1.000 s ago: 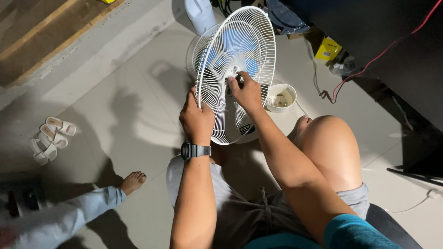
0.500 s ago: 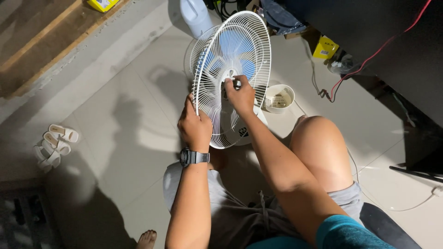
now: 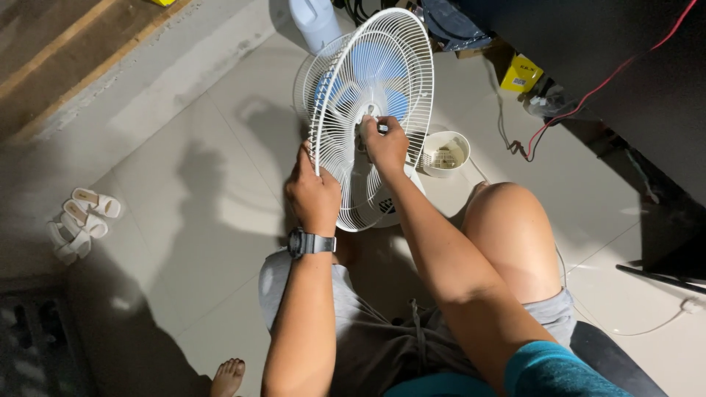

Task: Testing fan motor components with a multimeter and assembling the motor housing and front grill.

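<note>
A white electric fan with blue blades (image 3: 371,73) stands on the tiled floor between my knees. Its white wire front grille (image 3: 382,95) leans away from the rear cage. My left hand (image 3: 312,192), with a dark watch on the wrist, grips the grille's left rim. My right hand (image 3: 382,143) is closed at the centre of the grille, pinching a small part there that I cannot make out.
A small white cup-shaped container (image 3: 445,153) sits right of the fan. Pale sandals (image 3: 77,220) lie at the left. A white jug (image 3: 315,22), a yellow box (image 3: 521,73) and red and black cables (image 3: 588,95) are at the back. Another person's bare foot (image 3: 228,376) is at the bottom.
The view shifted slightly. The other person's leg at the left has gone, and only a foot shows at the bottom. My hands stay on the grille, which is tilted a little more.
</note>
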